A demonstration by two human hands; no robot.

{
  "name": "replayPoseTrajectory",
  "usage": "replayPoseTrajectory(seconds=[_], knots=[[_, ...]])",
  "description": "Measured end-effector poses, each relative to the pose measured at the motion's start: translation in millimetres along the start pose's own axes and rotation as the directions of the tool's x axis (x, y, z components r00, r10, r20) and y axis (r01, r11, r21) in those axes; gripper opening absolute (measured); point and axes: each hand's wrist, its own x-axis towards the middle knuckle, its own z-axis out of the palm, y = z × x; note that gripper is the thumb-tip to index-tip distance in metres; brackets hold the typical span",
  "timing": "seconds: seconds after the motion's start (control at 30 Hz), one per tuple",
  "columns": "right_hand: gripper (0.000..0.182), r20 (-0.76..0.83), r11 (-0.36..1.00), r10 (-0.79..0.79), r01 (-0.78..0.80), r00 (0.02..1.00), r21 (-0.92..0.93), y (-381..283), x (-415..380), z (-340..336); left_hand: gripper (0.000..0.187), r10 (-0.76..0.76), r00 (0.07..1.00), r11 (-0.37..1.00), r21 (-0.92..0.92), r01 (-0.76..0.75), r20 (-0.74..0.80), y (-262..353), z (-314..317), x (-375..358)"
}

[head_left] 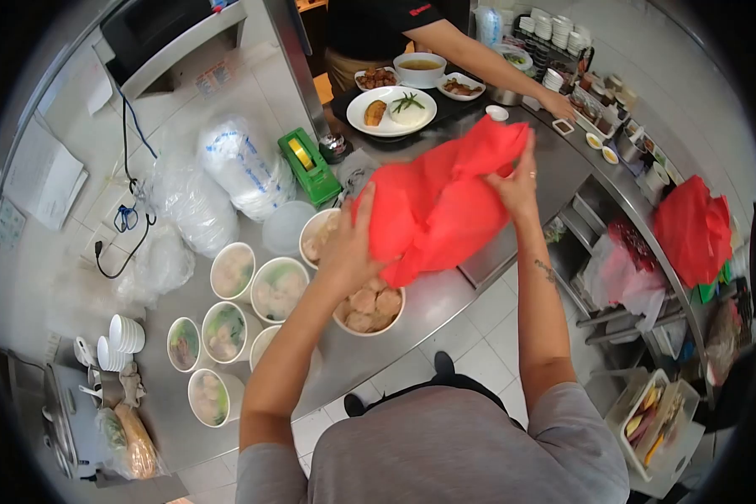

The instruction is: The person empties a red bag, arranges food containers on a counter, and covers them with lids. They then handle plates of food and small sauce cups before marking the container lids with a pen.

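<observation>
A bright red fabric-like bag [441, 197] is held up between my hands over the steel counter. My left hand [350, 250] presses on its left side, fingers partly behind the cloth. On the right, my right hand [517, 183] grips the bag's edge, thumb in front. Whether anything is inside the bag does not show. Below it stands a paper bowl of brownish meat pieces [372, 308], partly covered by my left arm and the bag. Another bowl [315, 235] lies just beyond my left hand. Several more open bowls of soup with greens [279, 290] stand to the left.
A green tape dispenser [311, 168] and plastic-wrapped lids [244, 168] stand behind the bowls. Across the counter, a co-worker's hand [557, 105] reaches near small sauce dishes [594, 141]. A tray bears a rice plate [392, 112]. Another red bag [691, 231] hangs at right.
</observation>
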Motion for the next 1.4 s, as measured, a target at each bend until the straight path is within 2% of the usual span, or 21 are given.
replayPoseTrajectory(seconds=[0.03,0.13,0.23,0.3,0.37,0.53,0.63,0.77,0.87,0.93,0.97,1.0,1.03,1.07,1.1,1.13,1.17,1.23,1.3,1.33,1.4], knots=[[0.078,0.087,1.000,0.025,-0.025,0.996,0.005,23.1,9.6,4.8,0.091,-0.105,0.992,0.994,0.025,0.104,0.076,-0.2,16.2,22.3],[0.047,0.512,0.913,0.021,0.192,0.859,-0.359,36.0,24.3,7.5,0.083,-0.237,0.950,0.962,0.187,0.200,0.204,-13.3,54.8,65.0],[0.026,0.313,0.977,0.212,-0.207,0.926,-0.051,69.8,22.5,15.1,0.074,-0.080,0.985,0.988,0.142,0.058,0.155,-12.1,86.7,77.8],[0.026,0.125,0.986,0.111,-0.125,0.986,0.108,78.6,45.8,2.4,0.069,-0.176,0.968,0.978,0.145,0.151,0.178,9.3,95.8,88.3],[0.026,0.112,0.912,0.143,-0.175,0.983,0.370,67.0,72.7,-9.4,0.067,-0.221,0.956,0.972,0.127,0.199,0.195,23.3,100.4,98.1],[0.028,0.048,0.890,0.161,-0.166,0.986,0.425,90.7,120.3,-12.9,0.071,-0.159,0.973,0.985,-0.035,0.167,0.165,32.4,116.1,120.7],[0.031,-0.043,0.865,0.222,-0.176,0.974,0.470,126.9,136.2,-27.6,0.074,-0.193,0.947,0.974,-0.070,0.218,0.259,46.7,132.0,136.2],[0.033,-0.121,0.770,0.246,-0.118,0.962,0.627,105.7,147.6,-47.6,0.077,-0.090,0.930,0.961,-0.213,0.175,0.358,58.1,139.8,147.9],[0.034,-0.336,0.913,0.284,-0.147,0.898,0.380,80.8,161.1,-59.2,0.080,0.094,0.938,0.939,-0.343,0.027,0.332,52.3,136.3,145.3],[0.038,-0.475,0.987,-0.137,0.077,0.869,-0.143,33.2,153.8,-57.3,0.079,0.186,0.865,0.809,-0.572,0.134,0.466,41.0,98.2,148.0],[0.039,-0.463,0.971,-0.237,0.216,0.854,-0.098,-22.8,140.9,-44.5,0.078,0.245,0.818,0.723,-0.661,0.203,0.520,28.6,76.8,148.1],[0.040,-0.457,0.937,-0.331,0.346,0.826,-0.052,-75.6,121.8,-25.2,0.071,0.169,0.855,0.714,-0.659,0.237,0.490,6.5,65.4,149.4],[0.040,-0.333,0.961,-0.178,0.236,0.926,0.142,-91.9,102.6,-8.8,0.064,0.091,0.884,0.704,-0.658,0.269,0.459,-15.3,53.0,148.6],[0.036,-0.111,0.925,-0.192,0.218,0.975,0.313,-97.2,85.1,10.8,0.039,-0.172,0.961,0.794,-0.546,0.266,0.219,-24.2,28.2,142.7],[0.036,0.103,0.930,-0.227,0.184,0.968,0.317,-104.8,67.6,33.4,0.026,-0.508,0.856,0.622,-0.647,0.442,0.096,-57.9,23.1,144.5],[0.030,0.276,0.883,-0.214,0.064,0.937,0.465,-110.5,51.8,64.1,0.025,-0.583,0.768,0.775,-0.467,0.427,-0.265,-119.9,35.0,146.1],[0.022,0.421,0.817,-0.125,-0.147,0.899,0.558,-116.3,36.5,93.1,0.027,-0.716,0.599,0.697,-0.420,0.582,-0.359,-138.2,18.0,140.7],[0.018,0.758,0.621,0.175,-0.667,0.629,0.411,-98.7,19.1,160.8,0.029,-0.741,0.407,0.580,-0.204,0.789,-0.534,-190.5,23.4,137.5],[0.034,0.889,0.503,0.335,-0.857,0.313,0.113,-76.2,3.6,225.4,0.030,-0.800,0.444,0.584,-0.356,0.729,-0.403,-247.9,53.0,142.9],[0.038,0.909,0.440,0.348,-0.896,0.231,0.059,-72.4,1.4,243.5,0.031,-0.819,0.466,0.573,-0.427,0.700,-0.334,-261.4,61.0,142.9],[0.046,0.931,0.299,0.363,-0.952,0.044,-0.071,-68.0,-10.6,271.3,0.031,-0.777,0.467,0.620,-0.386,0.683,-0.421,-237.8,56.1,141.5]])
